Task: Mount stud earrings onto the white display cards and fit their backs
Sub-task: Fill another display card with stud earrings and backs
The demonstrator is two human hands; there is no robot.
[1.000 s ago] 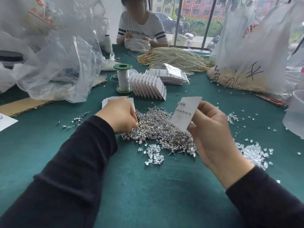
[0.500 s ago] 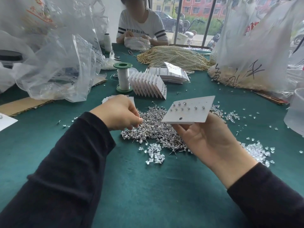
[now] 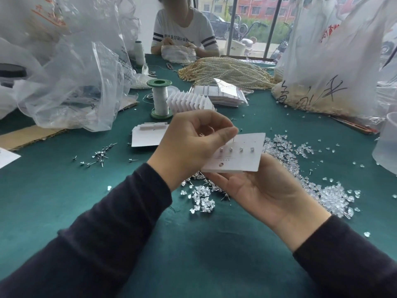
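My right hand (image 3: 264,190) holds a white display card (image 3: 247,155) flat from underneath, above the table's middle. A row of several stud earrings sits in the card. My left hand (image 3: 193,145) is over the card's left end and pinches a stud earring (image 3: 233,137) between thumb and fingertips, its thin post pointing down at the card. Under both hands lies a pile of loose stud earrings (image 3: 199,177). Clear earring backs (image 3: 330,194) are heaped to the right, with a smaller cluster of clear backs (image 3: 202,201) in front.
Blank cards (image 3: 146,136), a fanned row of filled cards (image 3: 191,101) and a green thread spool (image 3: 160,97) lie beyond my hands. Pearl strands (image 3: 227,72), big plastic bags (image 3: 71,67), a clear tub (image 3: 386,143) and a seated person (image 3: 184,33) ring the green table (image 3: 193,244).
My left hand rose from the stud pile with an earring and moved right over the card. My right hand tilted the card from upright to flat, face up.
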